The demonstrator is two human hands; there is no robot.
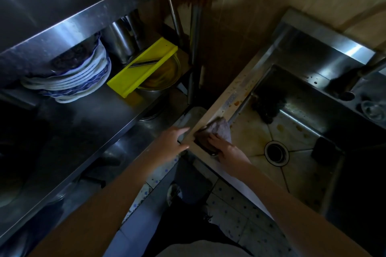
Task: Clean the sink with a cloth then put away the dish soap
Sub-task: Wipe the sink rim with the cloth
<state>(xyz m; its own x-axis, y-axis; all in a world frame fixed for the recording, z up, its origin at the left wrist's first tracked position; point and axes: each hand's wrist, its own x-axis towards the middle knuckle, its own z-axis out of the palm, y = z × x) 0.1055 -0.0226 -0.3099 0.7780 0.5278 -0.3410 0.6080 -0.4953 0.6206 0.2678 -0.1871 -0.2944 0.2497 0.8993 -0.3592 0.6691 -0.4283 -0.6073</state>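
A steel sink [309, 115] with a stained basin and a round drain [276, 152] fills the right of the head view. My right hand [225, 148] presses a greyish-purple cloth [219, 128] onto the sink's left rim near its front corner. My left hand [173, 140] rests against the outer edge of that rim, thumb and fingers spread, holding nothing. A dark scouring pad [268, 103] lies in the basin's far left corner. I cannot pick out a dish soap bottle.
A steel shelf unit [100, 110] stands on the left with stacked blue-and-white plates [71, 77], a yellow slicer [144, 67] over a metal bowl, and steel pots. A dark block [322, 149] sits in the basin's right. Tap base [344, 87] at the far rim.
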